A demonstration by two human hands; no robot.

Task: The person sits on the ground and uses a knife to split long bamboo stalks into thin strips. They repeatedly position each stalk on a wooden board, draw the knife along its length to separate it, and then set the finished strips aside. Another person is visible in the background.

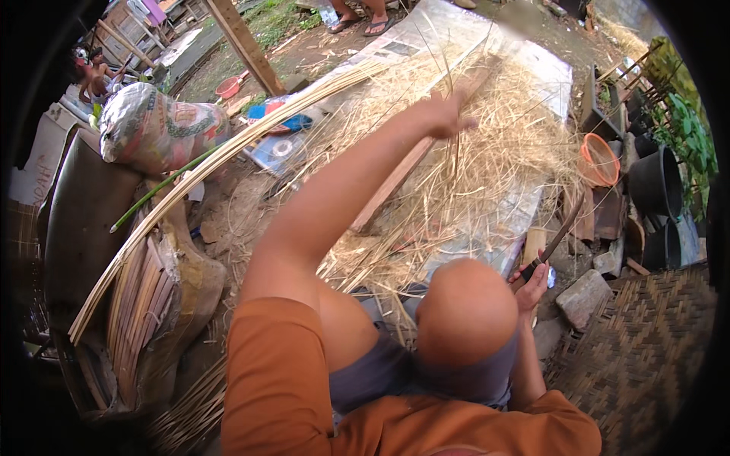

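Observation:
My left arm reaches forward over a heap of pale bamboo shavings. At its end my left hand looks open, thumb and fingers apart and slightly blurred. Thin strips stand up close to it; whether they touch the fingers is unclear. Beneath the arm a wooden beam slants across the heap. My right hand, low beside my right knee, is closed round the dark handle of a knife, whose blade points up and away.
Long split bamboo strips and a green stalk lie to the left, near a stuffed sack. On the right are an orange basket, black pots, stones and a woven mat. A person's feet show far ahead.

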